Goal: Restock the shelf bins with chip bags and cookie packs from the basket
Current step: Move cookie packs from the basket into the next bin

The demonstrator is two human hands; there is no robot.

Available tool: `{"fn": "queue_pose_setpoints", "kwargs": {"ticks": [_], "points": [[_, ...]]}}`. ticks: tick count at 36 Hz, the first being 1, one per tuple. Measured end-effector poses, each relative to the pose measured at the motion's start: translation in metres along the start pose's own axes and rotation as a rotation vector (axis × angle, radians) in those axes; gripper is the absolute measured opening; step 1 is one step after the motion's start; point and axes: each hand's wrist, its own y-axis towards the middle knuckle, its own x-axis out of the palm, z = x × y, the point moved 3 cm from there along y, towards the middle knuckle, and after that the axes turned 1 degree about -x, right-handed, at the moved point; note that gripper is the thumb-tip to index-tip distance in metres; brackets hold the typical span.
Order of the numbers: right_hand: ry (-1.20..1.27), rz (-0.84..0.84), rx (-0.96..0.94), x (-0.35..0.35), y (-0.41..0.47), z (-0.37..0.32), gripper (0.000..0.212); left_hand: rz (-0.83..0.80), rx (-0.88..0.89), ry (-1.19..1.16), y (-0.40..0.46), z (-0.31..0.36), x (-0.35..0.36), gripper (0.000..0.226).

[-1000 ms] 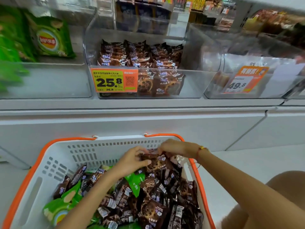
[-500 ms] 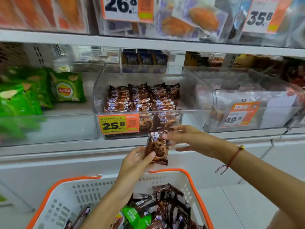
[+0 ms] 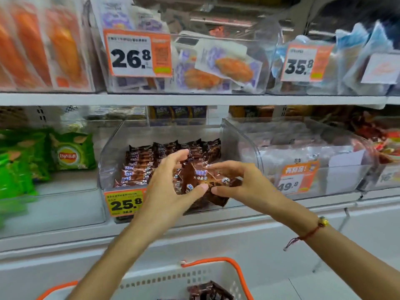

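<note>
Both hands up at the middle clear bin (image 3: 112,169), holding one brown cookie pack (image 3: 202,182) between them, just above/at the bin's front lip. Left hand (image 3: 171,187): thumb tip on the pack's lower edge, other fingers spread and arched over the top, so more a light pinch/steady than a full grip. Right hand (image 3: 236,182): thumb under, fingers curled over the right end of the pack, pinching it. Exact contact of the upper fingers is hard to tell w/ motion blur.

Handling, my read: pack is light, thin crinkly film wrapper, glossy so prob a bit slippery; cookie inside is brittle, so no squeezing across the middle. Best hold = by the edges / crimped end seams, flat side supported by thumbs, approx what's happening now. Wrapper flexes, so a one-finger pinch on a seam would let it swing.

Bin already has rows of the same packs (image 3: 151,163) stood on edge towards the back; front section w/ the 25.8 tag (image 3: 124,203) looks to have room. Slide it in on edge to match, don't drop.

Basket (image 3: 218,276) below, more brown packs visible in it. Green chip bags (image 3: 72,152) sit in the bin to the left, separate compartment
</note>
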Motion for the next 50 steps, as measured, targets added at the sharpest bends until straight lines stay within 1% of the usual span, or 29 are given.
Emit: {"fn": "queue_pose_setpoints", "kwargs": {"ticks": [2,5,6,8,10,11,13,15,17,18,20,22,25,27,30,32,36,43,47,50], "points": [[0.005,0.023,-0.009,-0.009,0.006,-0.002,0.049,-0.185,0.063,0.233,0.021,0.012,-0.003,0.054],[-0.003,0.081,-0.052,-0.022,0.017,-0.003,0.053,-0.325,0.116,0.404,0.050,0.027,-0.008,0.030],[-0.004,0.091,-0.072,-0.026,0.021,-0.003,0.054,-0.371,0.118,0.461,0.059,0.030,-0.007,0.029],[0.010,0.090,-0.105,-0.032,0.029,-0.002,0.053,-0.458,0.114,0.570,0.074,0.036,-0.001,0.037],[0.023,0.095,-0.131,-0.037,0.036,0.001,0.051,-0.496,0.114,0.636,0.087,0.038,0.007,0.044],[0.023,0.107,-0.145,-0.040,0.039,0.004,0.050,-0.501,0.116,0.638,0.092,0.038,0.010,0.042],[-0.067,0.161,-0.169,-0.046,0.046,0.014,0.051,-0.475,0.116,0.597,0.105,0.034,0.013,0.033],[-0.327,0.260,-0.174,-0.054,0.053,0.029,0.058,-0.405,0.091,0.558,0.119,0.028,0.013,0.028],[-0.525,0.326,-0.125,-0.061,0.057,0.046,0.067,-0.293,0.034,0.522,0.135,0.020,0.013,0.033],[-0.588,0.321,-0.086,-0.062,0.057,0.053,0.069,-0.232,-0.010,0.484,0.142,0.015,0.015,0.038],[-0.696,0.264,-0.034,-0.060,0.057,0.065,0.066,-0.150,-0.126,0.343,0.157,0.003,0.023,0.049],[-0.761,0.228,-0.034,-0.056,0.058,0.073,0.060,-0.126,-0.225,0.246,0.168,-0.008,0.037,0.053],[-0.773,0.220,-0.056,-0.054,0.059,0.077,0.058,-0.159,-0.208,0.198,0.187,-0.018,0.064,0.040],[-0.761,0.216,-0.065,-0.054,0.060,0.078,0.058,-0.180,-0.220,0.190,0.195,-0.023,0.082,0.039],[-0.737,0.227,-0.080,-0.054,0.060,0.080,0.058,-0.188,-0.248,0.258,0.204,-0.036,0.100,0.047],[-0.741,0.227,-0.091,-0.053,0.060,0.080,0.058,-0.208,-0.255,0.347,0.207,-0.047,0.104,0.050],[-0.725,0.243,-0.109,-0.053,0.061,0.083,0.057,-0.312,-0.180,0.688,0.202,-0.062,0.105,0.047],[-0.715,0.251,-0.118,-0.053,0.061,0.084,0.057,-0.305,-0.061,0.979,0.218,-0.057,0.121,0.035],[-0.712,0.250,-0.120,-0.053,0.061,0.085,0.058,-0.278,0.062,1.081,0.224,-0.053,0.128,0.035],[-0.712,0.256,-0.123,-0.053,0.061,0.085,0.058,-0.229,0.137,1.014,0.226,-0.050,0.124,0.037]]}}
